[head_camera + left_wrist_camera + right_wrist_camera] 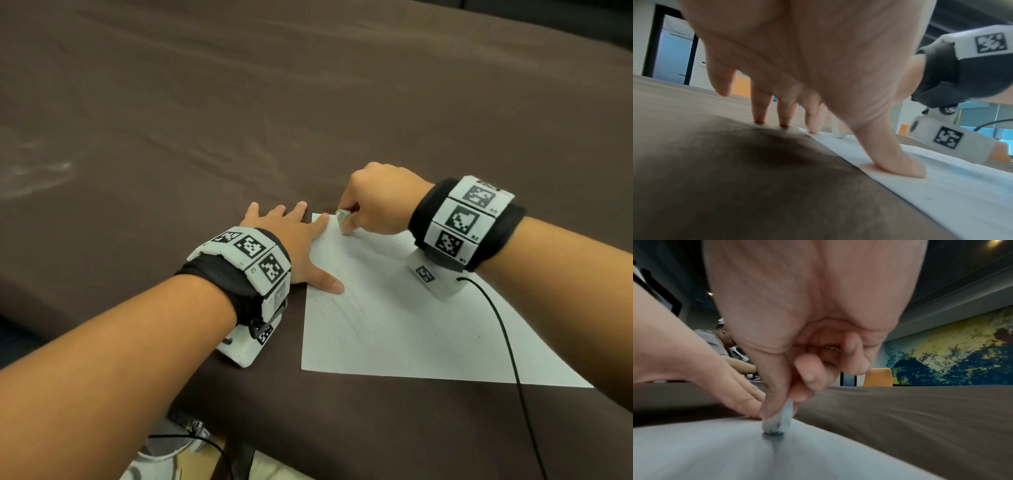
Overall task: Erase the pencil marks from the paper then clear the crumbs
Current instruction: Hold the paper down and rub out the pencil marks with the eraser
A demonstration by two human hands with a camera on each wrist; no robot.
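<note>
A white sheet of paper [411,325] lies on the brown cloth, with faint pencil strokes [342,318] near its left side. My left hand [294,240] lies flat with fingers spread, thumb and index fingertip pressing the paper's left edge [900,165]. My right hand [373,202] pinches a small white eraser [342,219] between thumb and fingers, its lower end touching the paper near the far corner [777,426]. The left wrist view catches the eraser [839,131] past my index finger. A few tiny dark specks [436,334] dot the sheet.
Brown cloth [239,102] covers the whole table, with a pale smear [37,174] at the far left. A black cable [510,349] runs from my right wrist across the paper's right side. Another person sits in the background [715,340], near an orange chair [878,377].
</note>
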